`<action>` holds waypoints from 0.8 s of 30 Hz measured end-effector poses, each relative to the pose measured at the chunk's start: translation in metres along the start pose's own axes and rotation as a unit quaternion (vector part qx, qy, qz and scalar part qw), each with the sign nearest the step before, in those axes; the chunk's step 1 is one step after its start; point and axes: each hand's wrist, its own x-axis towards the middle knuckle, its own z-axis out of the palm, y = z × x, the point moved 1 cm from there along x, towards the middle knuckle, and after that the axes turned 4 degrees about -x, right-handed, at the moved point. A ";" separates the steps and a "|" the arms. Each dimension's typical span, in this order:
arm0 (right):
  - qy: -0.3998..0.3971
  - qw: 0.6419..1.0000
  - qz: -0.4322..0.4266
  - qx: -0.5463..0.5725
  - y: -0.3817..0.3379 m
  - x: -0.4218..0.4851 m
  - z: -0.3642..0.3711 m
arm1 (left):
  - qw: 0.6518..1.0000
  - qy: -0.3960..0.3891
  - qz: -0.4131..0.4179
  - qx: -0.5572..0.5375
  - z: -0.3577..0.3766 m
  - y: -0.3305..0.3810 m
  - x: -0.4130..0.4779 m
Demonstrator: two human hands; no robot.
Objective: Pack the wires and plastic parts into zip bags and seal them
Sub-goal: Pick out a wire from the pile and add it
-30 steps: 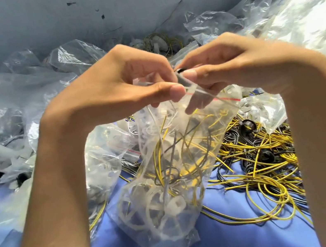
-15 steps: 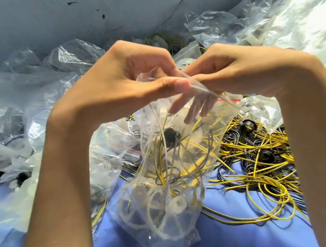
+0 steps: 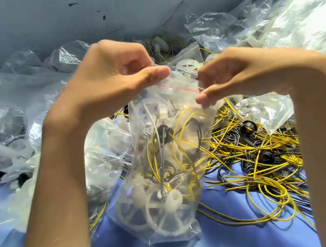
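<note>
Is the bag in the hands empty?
No, the bag pinched by the left hand and right hand holds yellow wires and white plastic parts.

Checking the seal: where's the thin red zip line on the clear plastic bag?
Head view, centre: the thin red zip line crosses the top of the clear plastic bag, between the pinching left hand and right hand.

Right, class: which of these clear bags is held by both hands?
The centre zip bag with the red strip, holding yellow wires and white wheels; the other bags lie untouched.
</note>
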 end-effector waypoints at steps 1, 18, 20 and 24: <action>0.027 0.999 -0.019 0.020 -0.003 -0.002 -0.002 | 1.000 0.023 0.014 -0.004 -0.002 0.004 0.000; 0.050 0.998 0.026 0.004 0.006 0.003 -0.004 | 0.981 -0.138 -0.136 0.026 -0.007 -0.038 -0.001; 0.032 0.999 0.034 0.014 0.007 0.004 -0.001 | 0.967 -0.211 -0.141 -0.009 0.000 -0.034 -0.003; -0.002 0.999 0.041 -0.018 0.009 0.006 0.003 | 0.945 -0.303 -0.116 0.026 0.015 -0.034 -0.002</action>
